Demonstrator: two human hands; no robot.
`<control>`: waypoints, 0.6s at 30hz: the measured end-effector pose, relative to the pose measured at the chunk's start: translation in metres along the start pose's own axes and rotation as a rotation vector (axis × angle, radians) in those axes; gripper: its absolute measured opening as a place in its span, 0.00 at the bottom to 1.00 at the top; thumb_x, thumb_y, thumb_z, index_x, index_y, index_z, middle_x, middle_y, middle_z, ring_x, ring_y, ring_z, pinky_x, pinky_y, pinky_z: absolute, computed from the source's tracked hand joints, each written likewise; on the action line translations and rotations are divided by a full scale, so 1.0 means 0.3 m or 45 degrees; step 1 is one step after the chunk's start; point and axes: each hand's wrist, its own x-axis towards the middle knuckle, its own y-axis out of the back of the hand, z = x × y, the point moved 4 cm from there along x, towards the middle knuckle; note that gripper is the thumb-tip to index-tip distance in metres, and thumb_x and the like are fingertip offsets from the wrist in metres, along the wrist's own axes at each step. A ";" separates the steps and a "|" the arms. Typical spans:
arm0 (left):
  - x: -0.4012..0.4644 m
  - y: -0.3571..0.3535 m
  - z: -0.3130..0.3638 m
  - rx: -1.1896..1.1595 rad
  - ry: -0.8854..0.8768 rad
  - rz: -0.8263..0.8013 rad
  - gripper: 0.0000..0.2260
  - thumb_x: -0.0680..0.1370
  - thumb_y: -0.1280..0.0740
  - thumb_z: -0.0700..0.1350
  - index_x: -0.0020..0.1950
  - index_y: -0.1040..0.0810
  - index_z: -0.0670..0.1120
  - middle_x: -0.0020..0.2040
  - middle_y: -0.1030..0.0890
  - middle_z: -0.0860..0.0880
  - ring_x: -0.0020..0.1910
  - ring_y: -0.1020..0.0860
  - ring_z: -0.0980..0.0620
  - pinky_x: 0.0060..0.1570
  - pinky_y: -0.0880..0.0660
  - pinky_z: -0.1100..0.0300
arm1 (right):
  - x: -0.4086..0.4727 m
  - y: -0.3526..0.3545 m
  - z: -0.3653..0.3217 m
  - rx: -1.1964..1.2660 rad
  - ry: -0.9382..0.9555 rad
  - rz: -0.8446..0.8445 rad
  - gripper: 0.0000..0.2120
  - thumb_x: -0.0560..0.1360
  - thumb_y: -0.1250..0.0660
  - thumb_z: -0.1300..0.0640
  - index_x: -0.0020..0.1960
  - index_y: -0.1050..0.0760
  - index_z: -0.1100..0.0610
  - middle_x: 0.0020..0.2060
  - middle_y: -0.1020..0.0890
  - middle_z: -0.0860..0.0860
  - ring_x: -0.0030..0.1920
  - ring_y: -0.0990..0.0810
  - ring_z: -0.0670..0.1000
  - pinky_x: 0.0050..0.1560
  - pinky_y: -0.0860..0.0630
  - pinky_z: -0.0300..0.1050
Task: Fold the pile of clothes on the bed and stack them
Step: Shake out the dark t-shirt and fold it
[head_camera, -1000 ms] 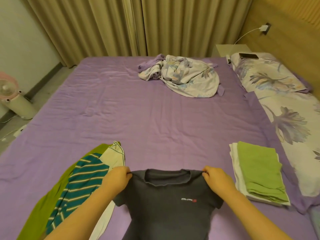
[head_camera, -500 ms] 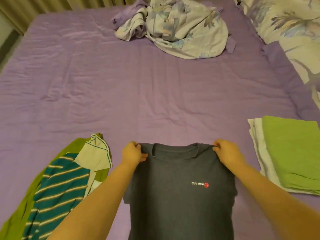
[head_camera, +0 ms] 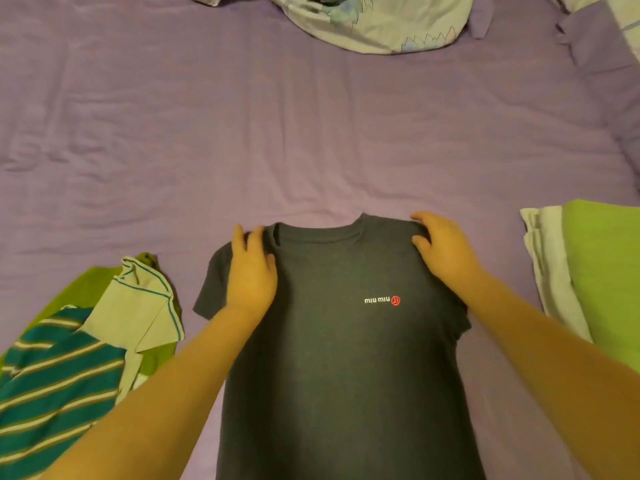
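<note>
On purple bed (head_camera: pixel 311 133), grey T-shirt (head_camera: pixel 346 358) lies face up, collar away. Left hand (head_camera: pixel 251 271) flat on shoulder, fingers straight; right hand (head_camera: pixel 441 247) on other shoulder, fingers loosely bent. Advice: smooth outward, square sleeves before folding. Folded stack (head_camera: pixel 588 271) right.

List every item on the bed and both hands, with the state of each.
dark grey T-shirt: spread flat, front up, unfolded
left hand: flat on its shoulder
right hand: resting on other shoulder
striped polo: unfolded, crumpled
green garment: unfolded beneath polo
folded stack: green on white
floral bedding: bunched
</note>
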 end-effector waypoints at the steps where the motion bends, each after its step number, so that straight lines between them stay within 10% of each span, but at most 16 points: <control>1: -0.031 -0.033 0.022 0.099 -0.122 -0.010 0.23 0.81 0.39 0.40 0.75 0.38 0.42 0.78 0.48 0.40 0.72 0.38 0.39 0.70 0.36 0.48 | -0.024 0.003 0.038 0.001 -0.028 0.028 0.21 0.78 0.38 0.62 0.71 0.34 0.62 0.67 0.28 0.59 0.67 0.31 0.60 0.68 0.38 0.50; 9: -0.236 -0.389 0.233 0.570 -0.633 -0.322 0.24 0.83 0.49 0.57 0.78 0.45 0.53 0.79 0.51 0.47 0.78 0.55 0.43 0.73 0.59 0.40 | -0.183 -0.033 0.253 0.218 -0.382 0.135 0.34 0.75 0.31 0.53 0.75 0.42 0.61 0.70 0.32 0.59 0.69 0.33 0.60 0.68 0.35 0.56; 14: -0.257 -0.512 0.353 0.682 -0.854 -0.408 0.28 0.81 0.51 0.62 0.78 0.50 0.53 0.79 0.52 0.46 0.77 0.57 0.40 0.71 0.63 0.35 | -0.177 -0.013 0.291 0.562 -0.374 0.245 0.08 0.75 0.32 0.59 0.40 0.29 0.59 0.34 0.26 0.50 0.36 0.28 0.49 0.38 0.30 0.44; 18: -0.228 -0.568 0.399 0.756 -0.891 -0.433 0.35 0.77 0.55 0.69 0.78 0.58 0.53 0.78 0.60 0.46 0.76 0.64 0.41 0.69 0.68 0.35 | -0.184 0.000 0.290 0.634 -0.347 0.295 0.07 0.80 0.40 0.55 0.47 0.31 0.58 0.36 0.26 0.48 0.36 0.28 0.45 0.35 0.32 0.39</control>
